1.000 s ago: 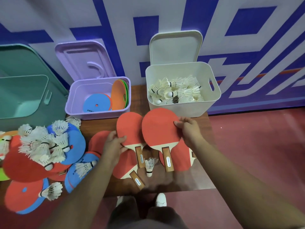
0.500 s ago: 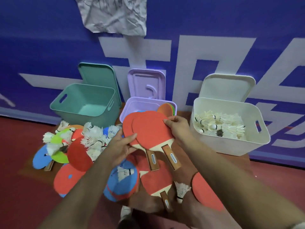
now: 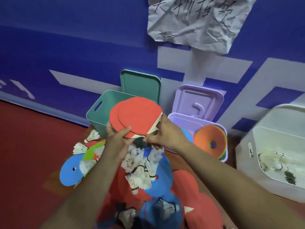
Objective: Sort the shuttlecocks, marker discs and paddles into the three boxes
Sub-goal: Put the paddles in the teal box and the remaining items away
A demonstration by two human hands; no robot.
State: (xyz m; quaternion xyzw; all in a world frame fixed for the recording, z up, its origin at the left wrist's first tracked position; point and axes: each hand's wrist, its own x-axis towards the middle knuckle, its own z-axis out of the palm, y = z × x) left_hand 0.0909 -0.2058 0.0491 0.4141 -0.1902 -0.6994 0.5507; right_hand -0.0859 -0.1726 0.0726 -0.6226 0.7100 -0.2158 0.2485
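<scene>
Held two red paddles (image 3: 135, 114) stacked flat, one shifted a bit off the other, both hands on them. My left hand (image 3: 118, 142) gripped the lower edge, thumb on the top face. My right hand (image 3: 165, 134) pinched the pale wood neck. Two-handed hold was, I'd say, to keep the pair together as one load.

The stack hung tilted over the front rim of the green box (image 3: 97, 113), so I judged that box was meant for paddles. Its inside was mostly hidden by the stack, so I couldn't tell the contents. The green lid (image 3: 140, 85) leaned on the wall behind.

The purple box (image 3: 184, 119), just right of it, held marker discs (image 3: 210, 139) stood on edge, orange one in front, with the purple lid (image 3: 198, 100) propped behind. The white box (image 3: 244, 154), further right, held shuttlecocks (image 3: 272, 162), blurred.

Unsorted pile below my arms: loose shuttlecocks (image 3: 140, 166) on a blue disc (image 3: 160, 179), and red pieces (image 3: 186, 184) around, paddles or discs, couldn't tell. Plenty left to sort.
</scene>
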